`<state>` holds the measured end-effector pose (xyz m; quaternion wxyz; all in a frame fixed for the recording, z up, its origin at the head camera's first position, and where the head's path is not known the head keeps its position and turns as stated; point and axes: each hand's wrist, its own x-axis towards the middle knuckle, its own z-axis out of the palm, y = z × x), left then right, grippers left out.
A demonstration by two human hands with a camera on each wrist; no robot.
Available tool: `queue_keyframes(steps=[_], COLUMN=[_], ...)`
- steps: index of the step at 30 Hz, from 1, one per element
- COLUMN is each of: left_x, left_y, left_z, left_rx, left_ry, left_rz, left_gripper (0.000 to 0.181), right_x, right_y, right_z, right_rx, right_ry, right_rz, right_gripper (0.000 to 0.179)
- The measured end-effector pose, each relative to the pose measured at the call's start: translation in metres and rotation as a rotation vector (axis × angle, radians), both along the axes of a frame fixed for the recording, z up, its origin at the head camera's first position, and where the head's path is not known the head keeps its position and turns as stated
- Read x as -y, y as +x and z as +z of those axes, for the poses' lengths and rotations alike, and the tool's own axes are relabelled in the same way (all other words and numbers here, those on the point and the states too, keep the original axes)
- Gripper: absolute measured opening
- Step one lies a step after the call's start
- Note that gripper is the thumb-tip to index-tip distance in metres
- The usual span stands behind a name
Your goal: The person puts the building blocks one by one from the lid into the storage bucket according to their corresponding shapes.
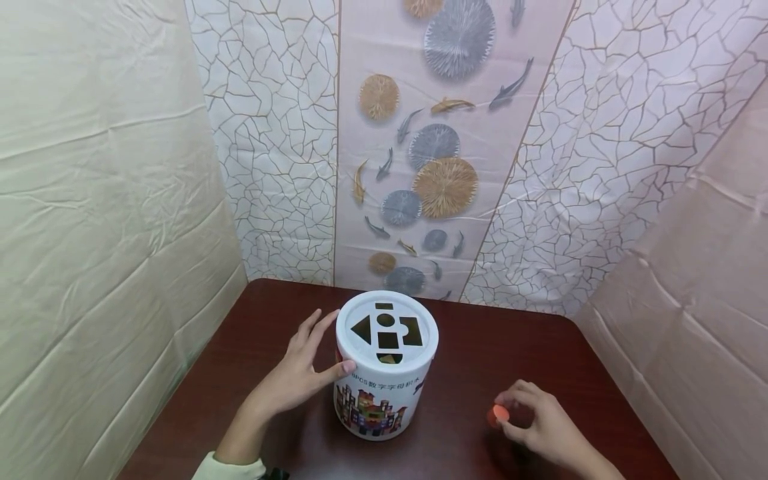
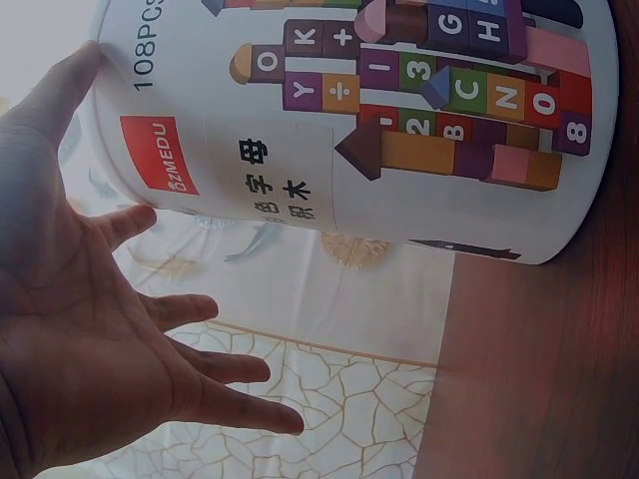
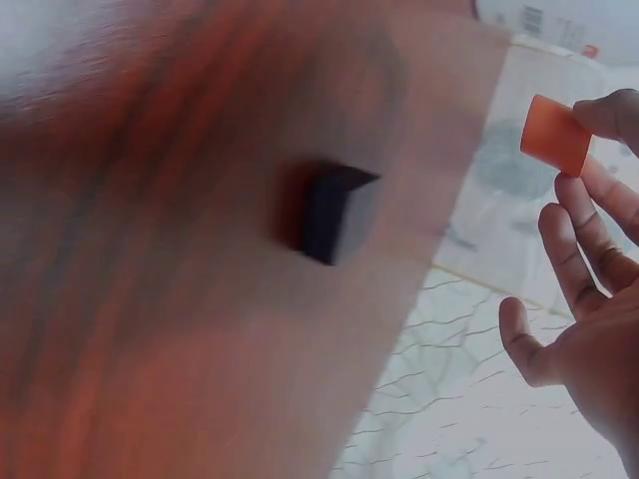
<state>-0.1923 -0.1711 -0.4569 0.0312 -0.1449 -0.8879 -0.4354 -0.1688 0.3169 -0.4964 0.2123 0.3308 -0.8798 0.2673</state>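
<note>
A white shape-sorter bucket [image 1: 384, 393] stands upright on the table, its lid [image 1: 360, 353] cut with several shaped holes. My left hand [image 1: 303, 373] rests against the bucket's left side, thumb and fingertips at the lid's rim. The left wrist view shows that hand [image 2: 130, 329] with its fingers spread and fairly straight beside the printed bucket wall [image 2: 349, 110]. To the right of the bucket, my right hand [image 1: 543, 420] pinches an orange cylinder block [image 1: 499, 415] between thumb and fingers. In the right wrist view the cylinder block [image 3: 556, 136] is held at the fingertips.
A dark triangular-looking block [image 3: 334, 215] lies on the table in the right wrist view. The reddish-brown table [image 1: 288, 307] ends at a patterned cloth backdrop [image 1: 288, 167], and plain cloth walls [image 1: 108, 233] enclose it at both sides.
</note>
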Motion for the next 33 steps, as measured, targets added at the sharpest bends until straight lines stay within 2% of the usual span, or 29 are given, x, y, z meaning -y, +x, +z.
queue_keyframes(steps=[5,10,20,27,33], left_x=[-0.001,-0.001,0.000,0.000,0.000], left_y=[0.000,0.001,0.001,0.000,0.001], left_z=[0.000,0.000,0.001,0.000,0.000], left_rx=[-0.013,-0.039,-0.036,-0.047,-0.034], left_ry=[0.009,0.003,0.004,0.008,0.013], left_rz=[0.002,-0.001,0.001,0.000,-0.002], left_gripper=[0.098,0.098,0.098,0.098,0.096], right_x=[0.011,0.021,0.040,0.053,0.065], right_y=[-0.004,-0.008,-0.013,-0.022,-0.027], right_z=[0.021,0.041,0.072,0.094,0.117], right_rx=[-0.034,-0.046,-0.018,-0.078,-0.080], right_ry=[-0.014,-0.019,-0.013,-0.015,-0.018], right_rz=[0.021,0.048,0.075,0.141,0.158], right_gripper=[0.053,0.048,0.040,0.043,0.043])
